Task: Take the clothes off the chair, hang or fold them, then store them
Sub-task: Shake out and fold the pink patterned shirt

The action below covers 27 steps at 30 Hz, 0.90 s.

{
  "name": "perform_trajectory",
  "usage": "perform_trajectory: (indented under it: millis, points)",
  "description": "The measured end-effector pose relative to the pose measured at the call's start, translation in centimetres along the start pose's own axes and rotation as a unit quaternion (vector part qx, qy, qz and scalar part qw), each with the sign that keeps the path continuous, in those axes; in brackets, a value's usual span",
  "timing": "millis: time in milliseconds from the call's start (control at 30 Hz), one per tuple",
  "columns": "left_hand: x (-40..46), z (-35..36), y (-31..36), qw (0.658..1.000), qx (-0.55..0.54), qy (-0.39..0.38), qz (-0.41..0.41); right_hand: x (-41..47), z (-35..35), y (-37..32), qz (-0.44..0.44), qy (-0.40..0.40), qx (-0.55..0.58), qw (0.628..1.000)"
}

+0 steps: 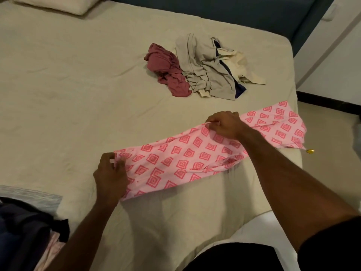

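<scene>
On the bed point(58, 75), a person's left hand point(110, 173) and right hand point(224, 125) each pinch an edge of a pink patterned garment point(185, 157) lying flat; crumpled clothes point(195, 65) sit beyond.

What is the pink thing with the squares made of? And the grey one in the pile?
The pink garment looks like thin, matte woven cloth, maybe cotton: it lies flat and creases sharply where both hands pinch it. The grey garment seems softer and thicker, perhaps a knit, since it slumps in rounded folds. Neither can be told for sure.
</scene>
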<state>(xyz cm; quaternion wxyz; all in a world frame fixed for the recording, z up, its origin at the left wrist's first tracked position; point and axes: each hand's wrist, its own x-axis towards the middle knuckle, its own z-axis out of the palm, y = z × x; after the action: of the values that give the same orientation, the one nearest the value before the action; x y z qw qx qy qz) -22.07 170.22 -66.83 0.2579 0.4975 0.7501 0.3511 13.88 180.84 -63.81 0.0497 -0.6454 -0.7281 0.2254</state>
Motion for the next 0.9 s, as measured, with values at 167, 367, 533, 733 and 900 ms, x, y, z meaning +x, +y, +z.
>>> perform_trajectory:
  millis: [167, 367, 533, 733, 900]
  points:
    - [0.1, -1.0, -0.9, 0.999, -0.034, -0.006, 0.012, 1.1, -0.7, -0.4, 0.006, -0.022, 0.033, 0.999]
    - [0.3, 0.2, -0.4, 1.000, 0.025, 0.005, 0.014, 2.1, 1.1, 0.2, 0.098, 0.070, -0.198, 0.973]
    - [1.3, -0.6, -0.7, 0.997, 0.069, 0.023, 0.023, -0.2, 2.8, 1.3, 0.093, 0.196, -0.189, 0.958]
    - [1.9, -0.8, -0.3, 0.985, 0.161, -0.018, -0.053, -4.7, 7.2, -3.6, -0.051, 0.234, -0.103, 0.966]
    - [1.7, -0.7, -0.5, 0.980, 0.130, -0.104, -0.109, -7.5, 10.9, -10.1, -0.270, 0.134, -0.053, 0.952]
